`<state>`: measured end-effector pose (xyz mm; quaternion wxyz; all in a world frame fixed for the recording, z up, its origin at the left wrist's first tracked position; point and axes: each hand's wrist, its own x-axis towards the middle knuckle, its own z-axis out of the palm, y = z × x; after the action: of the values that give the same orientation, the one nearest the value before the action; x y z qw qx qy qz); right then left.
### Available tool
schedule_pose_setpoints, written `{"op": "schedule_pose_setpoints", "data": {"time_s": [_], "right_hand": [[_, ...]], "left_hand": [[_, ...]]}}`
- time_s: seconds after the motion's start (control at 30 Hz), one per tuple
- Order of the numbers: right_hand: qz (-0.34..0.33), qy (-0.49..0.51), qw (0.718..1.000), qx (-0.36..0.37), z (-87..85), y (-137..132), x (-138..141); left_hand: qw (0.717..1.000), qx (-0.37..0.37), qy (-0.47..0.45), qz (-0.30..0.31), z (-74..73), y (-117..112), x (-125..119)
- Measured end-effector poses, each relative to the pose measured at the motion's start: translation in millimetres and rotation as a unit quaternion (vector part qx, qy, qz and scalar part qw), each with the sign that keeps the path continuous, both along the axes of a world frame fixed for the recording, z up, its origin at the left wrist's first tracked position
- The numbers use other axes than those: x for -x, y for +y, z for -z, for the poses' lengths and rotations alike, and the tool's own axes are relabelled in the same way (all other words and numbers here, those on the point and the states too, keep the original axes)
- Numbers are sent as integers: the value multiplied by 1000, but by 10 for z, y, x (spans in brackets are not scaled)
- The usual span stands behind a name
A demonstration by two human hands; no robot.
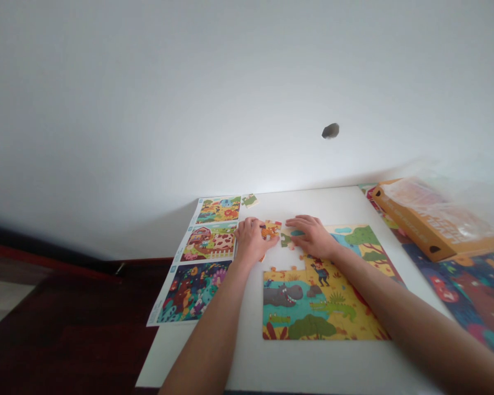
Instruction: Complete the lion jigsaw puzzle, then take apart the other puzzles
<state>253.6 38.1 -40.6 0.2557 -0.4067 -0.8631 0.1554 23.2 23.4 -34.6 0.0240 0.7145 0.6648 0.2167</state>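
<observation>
A partly built jigsaw puzzle (313,307) with a hippo, a crocodile and trees lies on the white table (296,367). My left hand (253,238) rests at the puzzle's upper left corner, fingers curled onto an orange and yellow puzzle piece (270,228). My right hand (313,235) lies just to its right, fingers pressed flat on a green piece (287,240) near the puzzle's top edge. The two pieces sit close together between my hands.
A guide sheet (201,258) with three printed pictures lies left of the puzzle. One loose piece (249,200) sits near the wall. An orange box (428,230) under clear plastic and another dark colourful puzzle (473,291) are on the right. The table's left edge drops to a dark floor.
</observation>
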Motion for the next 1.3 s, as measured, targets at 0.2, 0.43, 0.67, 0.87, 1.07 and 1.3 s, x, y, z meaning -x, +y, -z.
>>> {"op": "schedule_pose_setpoints", "data": {"time_s": [0.2, 0.43, 0.67, 0.87, 1.07, 1.3], "right_hand": [[2, 13, 1000, 4, -23, -16, 2], [11, 89, 996, 21, -99, -27, 3], [70, 264, 956, 110, -75, -10, -15], [45, 291, 937, 186, -118, -22, -67], [-26, 191, 969, 153, -208, -49, -79], [-57, 56, 995, 62, -233, -70, -39]], "left_hand": [[999, -7, -49, 11, -27, -2, -37], [973, -65, -202, 89, -142, -45, -47], [956, -6, -232, 181, -171, -130, -91], [943, 8, -256, 210, -243, -184, -78], [959, 40, -215, 181, -153, -122, -47], [960, 59, -130, 240, -138, -131, -94]]}}
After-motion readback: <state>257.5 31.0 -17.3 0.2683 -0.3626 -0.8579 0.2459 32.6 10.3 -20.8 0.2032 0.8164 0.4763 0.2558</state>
